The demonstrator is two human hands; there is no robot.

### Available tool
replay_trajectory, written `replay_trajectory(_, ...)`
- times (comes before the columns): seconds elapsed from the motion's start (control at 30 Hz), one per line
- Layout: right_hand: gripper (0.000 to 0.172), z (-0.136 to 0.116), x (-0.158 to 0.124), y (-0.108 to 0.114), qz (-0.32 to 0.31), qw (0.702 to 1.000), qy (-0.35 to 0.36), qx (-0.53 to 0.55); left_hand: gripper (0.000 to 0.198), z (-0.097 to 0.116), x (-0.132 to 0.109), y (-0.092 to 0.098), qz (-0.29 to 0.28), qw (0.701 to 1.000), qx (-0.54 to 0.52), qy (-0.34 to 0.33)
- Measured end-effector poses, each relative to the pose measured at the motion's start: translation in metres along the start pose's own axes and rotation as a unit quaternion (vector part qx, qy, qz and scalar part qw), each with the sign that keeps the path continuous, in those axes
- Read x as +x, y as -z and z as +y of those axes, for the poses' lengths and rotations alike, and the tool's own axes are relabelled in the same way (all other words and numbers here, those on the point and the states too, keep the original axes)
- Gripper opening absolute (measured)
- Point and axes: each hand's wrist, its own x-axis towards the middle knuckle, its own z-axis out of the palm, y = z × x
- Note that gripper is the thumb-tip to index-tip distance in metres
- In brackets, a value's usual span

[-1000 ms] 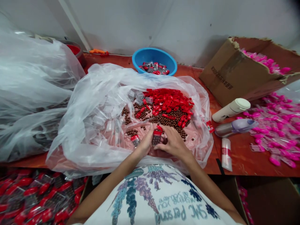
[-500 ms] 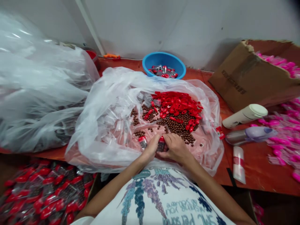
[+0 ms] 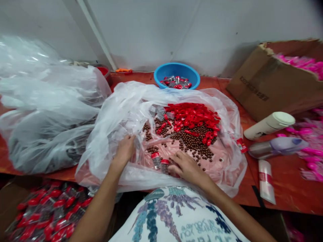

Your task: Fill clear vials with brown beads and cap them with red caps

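Note:
A big clear plastic sheet (image 3: 113, 111) lies spread on the table, holding a heap of red caps (image 3: 194, 116), brown balls (image 3: 191, 141) and small clear containers (image 3: 157, 110). Two filled containers with red caps, one (image 3: 156, 159) and another (image 3: 165, 165), lie in front of me. My right hand (image 3: 185, 166) rests flat beside them, its fingertips touching the nearer one. My left hand (image 3: 125, 150) has reached to the left and its fingers curl into the plastic among clear containers there; what they hold is hidden.
A blue bowl (image 3: 176, 72) of filled containers stands at the back. A full plastic bag (image 3: 42, 111) lies left. A cardboard box (image 3: 272, 80) with pink items, a white bottle (image 3: 270, 125) and a purple device (image 3: 280, 146) are right. A box of red-capped packs (image 3: 42, 211) sits below the table edge.
Both hands were together on one filled container. It now lies on the sheet; my left hand has moved left into the plastic, my right hand has flattened.

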Motion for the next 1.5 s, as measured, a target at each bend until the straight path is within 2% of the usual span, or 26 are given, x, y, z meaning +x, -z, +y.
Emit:
replay_trajectory(0.07,0.026,0.024,0.002,0.008,0.045,0.997,-0.042,-0.036,0.048,-0.004,0.001,-0.001,-0.017,1.000,0.004,-0.017)
replay_trajectory(0.13,0.034,0.053,0.005,0.018,0.118,0.984,-0.095,-0.090,0.046,-0.007,0.001,0.003,-0.037,0.999,0.006,-0.018)
replay_trajectory(0.2,0.041,0.081,0.007,0.027,0.177,0.963,-0.141,-0.145,0.041,-0.008,0.001,0.011,-0.048,0.999,-0.002,0.014)
replay_trajectory(0.3,0.041,0.108,0.012,0.032,0.168,0.959,-0.152,-0.168,0.038,0.006,0.003,0.025,0.012,0.995,-0.087,0.048)
replay_trajectory(0.37,0.036,0.115,0.015,0.032,0.160,0.963,-0.155,-0.153,0.040,0.032,0.004,0.028,0.054,0.975,-0.215,0.016)
replay_trajectory(0.4,0.033,0.116,0.016,0.031,0.166,0.963,-0.160,-0.139,0.040,0.051,0.005,0.026,0.052,0.954,-0.294,-0.005)
replay_trajectory(0.43,0.030,0.116,0.016,0.030,0.178,0.963,-0.166,-0.120,0.041,0.071,0.005,0.022,0.020,0.928,-0.372,-0.027)
replay_trajectory(0.5,0.028,0.114,0.014,0.029,0.203,0.961,-0.175,-0.074,0.043,0.113,0.008,0.008,-0.078,0.853,-0.514,-0.045)
replay_trajectory(0.53,0.028,0.113,0.012,0.029,0.215,0.959,-0.179,-0.051,0.043,0.131,0.010,0.000,-0.123,0.823,-0.552,-0.050)
replay_trajectory(0.57,0.029,0.112,0.008,0.030,0.227,0.956,-0.185,-0.031,0.043,0.146,0.012,-0.009,-0.154,0.809,-0.564,-0.056)
replay_trajectory(0.6,0.030,0.111,0.004,0.031,0.237,0.952,-0.191,-0.016,0.042,0.158,0.014,-0.017,-0.160,0.811,-0.561,-0.052)
replay_trajectory(0.67,0.032,0.109,-0.005,0.032,0.252,0.946,-0.204,0.001,0.039,0.171,0.019,-0.029,-0.138,0.842,-0.519,-0.057)
replay_trajectory(0.77,0.034,0.108,-0.016,0.031,0.255,0.940,-0.227,0.014,0.036,0.176,0.025,-0.035,-0.078,0.895,-0.431,-0.082)
replay_trajectory(0.83,0.034,0.109,-0.019,0.027,0.256,0.935,-0.242,0.029,0.034,0.179,0.027,-0.035,-0.047,0.917,-0.384,-0.099)
replay_trajectory(0.93,0.035,0.113,-0.020,0.020,0.275,0.925,-0.254,0.062,0.033,0.193,0.027,-0.033,-0.019,0.931,-0.346,-0.111)
replay_trajectory(1.03,0.035,0.116,-0.019,0.015,0.296,0.912,-0.261,0.117,0.034,0.210,0.026,-0.034,-0.020,0.930,-0.349,-0.116)
replay_trajectory(1.13,0.035,0.117,-0.017,0.011,0.304,0.883,-0.280,0.222,0.033,0.222,0.024,-0.035,-0.024,0.922,-0.362,-0.134)
replay_trajectory(1.2,0.037,0.117,-0.016,0.009,0.307,0.850,-0.299,0.306,0.030,0.226,0.023,-0.037,-0.033,0.914,-0.379,-0.143)
replay_trajectory(1.27,0.039,0.116,-0.016,0.009,0.312,0.818,-0.313,0.368,0.024,0.227,0.022,-0.039,-0.067,0.894,-0.421,-0.136)
replay_trajectory(1.4,0.040,0.111,-0.015,0.014,0.317,0.782,-0.310,0.438,0.017,0.225,0.020,-0.044,-0.203,0.810,-0.543,-0.083)
replay_trajectory(1.47,0.041,0.107,-0.015,0.018,0.318,0.768,-0.305,0.464,0.018,0.222,0.021,-0.045,-0.248,0.773,-0.580,-0.065)
replay_trajectory(1.5,0.041,0.106,-0.015,0.021,0.319,0.763,-0.303,0.474,0.018,0.221,0.021,-0.046,-0.259,0.764,-0.589,-0.059)
